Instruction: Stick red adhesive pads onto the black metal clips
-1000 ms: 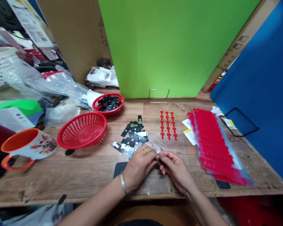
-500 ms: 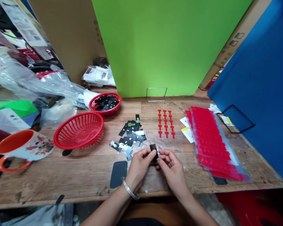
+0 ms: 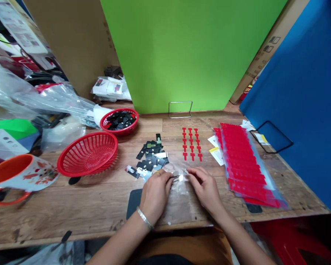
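My left hand (image 3: 156, 192), with a silvery bracelet at the wrist, pinches a small flat dark plate (image 3: 175, 177), seen nearly edge-on and partly hidden by the fingers. Facing it, my right hand (image 3: 206, 188) has thumb and forefinger closed on a bit of clear plastic film (image 3: 185, 172); its exact shape is hard to make out. Beneath both hands a clear plastic sheet or bag (image 3: 179, 208) lies on the wooden table. Just beyond my left hand is a loose pile of black and silvery plates (image 3: 153, 154).
Red T-shaped pieces (image 3: 191, 144) lie in rows. At right are bagged red strips (image 3: 244, 162) and a black wire stand (image 3: 276, 137). Left are a red basket (image 3: 88, 152), a smaller basket of black plates (image 3: 120, 121) and an orange-and-white mug (image 3: 41, 178). A green panel (image 3: 193, 55) stands behind.
The small plate has been tilted from showing its dark face to nearly edge-on. My right hand has drawn slightly away from it, and my left hand has turned over more.
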{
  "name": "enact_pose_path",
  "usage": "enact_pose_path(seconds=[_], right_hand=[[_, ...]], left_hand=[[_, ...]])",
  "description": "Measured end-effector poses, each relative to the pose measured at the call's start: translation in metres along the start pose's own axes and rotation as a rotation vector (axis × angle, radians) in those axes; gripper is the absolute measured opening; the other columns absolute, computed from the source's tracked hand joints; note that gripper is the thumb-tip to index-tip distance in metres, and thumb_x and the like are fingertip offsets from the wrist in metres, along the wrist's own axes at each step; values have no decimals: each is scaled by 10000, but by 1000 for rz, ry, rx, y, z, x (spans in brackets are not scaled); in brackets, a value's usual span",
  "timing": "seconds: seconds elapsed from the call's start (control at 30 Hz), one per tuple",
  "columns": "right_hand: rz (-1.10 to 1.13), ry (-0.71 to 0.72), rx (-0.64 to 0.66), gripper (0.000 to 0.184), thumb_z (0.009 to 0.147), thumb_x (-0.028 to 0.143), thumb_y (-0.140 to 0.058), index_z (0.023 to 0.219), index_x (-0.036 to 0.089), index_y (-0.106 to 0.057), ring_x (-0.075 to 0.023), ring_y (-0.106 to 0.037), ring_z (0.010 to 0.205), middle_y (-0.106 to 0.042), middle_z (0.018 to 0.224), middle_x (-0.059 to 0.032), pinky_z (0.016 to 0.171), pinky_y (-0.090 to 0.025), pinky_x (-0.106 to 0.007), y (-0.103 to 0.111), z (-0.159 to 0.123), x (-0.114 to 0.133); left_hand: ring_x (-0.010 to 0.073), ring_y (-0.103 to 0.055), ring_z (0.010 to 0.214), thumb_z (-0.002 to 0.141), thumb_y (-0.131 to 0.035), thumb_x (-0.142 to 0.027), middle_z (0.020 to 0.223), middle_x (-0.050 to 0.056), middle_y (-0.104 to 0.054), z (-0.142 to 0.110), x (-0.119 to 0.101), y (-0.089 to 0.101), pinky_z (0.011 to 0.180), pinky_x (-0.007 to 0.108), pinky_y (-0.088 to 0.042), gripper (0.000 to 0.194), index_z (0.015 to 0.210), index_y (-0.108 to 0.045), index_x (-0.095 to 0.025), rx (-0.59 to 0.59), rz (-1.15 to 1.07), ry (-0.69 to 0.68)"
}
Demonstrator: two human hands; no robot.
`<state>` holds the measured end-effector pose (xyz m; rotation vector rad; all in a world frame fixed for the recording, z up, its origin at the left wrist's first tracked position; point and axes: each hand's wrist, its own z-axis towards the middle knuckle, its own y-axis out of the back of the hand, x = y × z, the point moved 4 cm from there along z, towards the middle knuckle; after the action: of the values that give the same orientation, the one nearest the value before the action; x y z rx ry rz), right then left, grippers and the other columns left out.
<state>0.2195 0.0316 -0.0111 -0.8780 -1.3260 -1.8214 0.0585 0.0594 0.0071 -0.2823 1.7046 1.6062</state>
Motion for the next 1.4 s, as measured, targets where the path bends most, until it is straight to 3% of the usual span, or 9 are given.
enact_pose_path(seconds=[0.1,0.23,0.4,0.77,0.97,1.27,1.4], right_hand=[[-145,162,116,282,859,170,-435,1080,225,-601,-204,-531,916,-593,951,-78,808,-449,-354,-10,-3,7],[-295,269,207,354,868,147,-415,1186,251,-531,-219,-502,950,-568,1008,-86,803,-462,-377,-22,-10,10],[-350,265,201,398,868,159,-419,1261,217,-448,-226,-488,986,-537,1076,-101,847,-453,-397,-21,-9,9],[-484,389,276,371,872,167,-415,1237,200,-474,-236,-495,922,-586,1011,-107,765,-463,-397,-28,-4,12],[-469,382,287,362,884,161,-392,1236,179,-471,-233,-494,941,-577,1038,-111,779,-454,-384,-25,-7,15],[-489,404,296,369,881,153,-389,1242,166,-464,-237,-498,909,-606,1001,-113,763,-454,-393,-30,-8,15],[-379,379,286,340,863,141,-411,1181,192,-519,-222,-514,904,-615,958,-96,764,-453,-368,-27,-1,15]], left_hand=[[207,-521,828,839,-461,-290,809,72,-584,0,3,-1,760,336,-409,231,819,-669,-192,-42,175,-24],[203,-519,812,839,-468,-250,782,66,-584,-2,8,-7,754,332,-405,202,874,-658,-193,-64,216,-40],[191,-526,796,841,-467,-255,776,61,-583,-4,13,-11,744,312,-406,205,860,-660,-188,-50,157,-33],[179,-538,770,844,-459,-272,781,58,-584,-1,18,-13,701,278,-403,217,877,-660,-197,-3,102,7],[170,-544,767,833,-482,-243,769,45,-594,-2,18,-10,698,262,-399,188,851,-664,-201,-39,33,-2],[178,-543,788,849,-451,-265,785,60,-593,-4,18,-13,725,275,-403,216,844,-652,-189,-54,116,-10],[182,-557,778,838,-459,-266,792,59,-610,-3,17,-9,711,280,-407,208,825,-653,-193,-33,112,9]])
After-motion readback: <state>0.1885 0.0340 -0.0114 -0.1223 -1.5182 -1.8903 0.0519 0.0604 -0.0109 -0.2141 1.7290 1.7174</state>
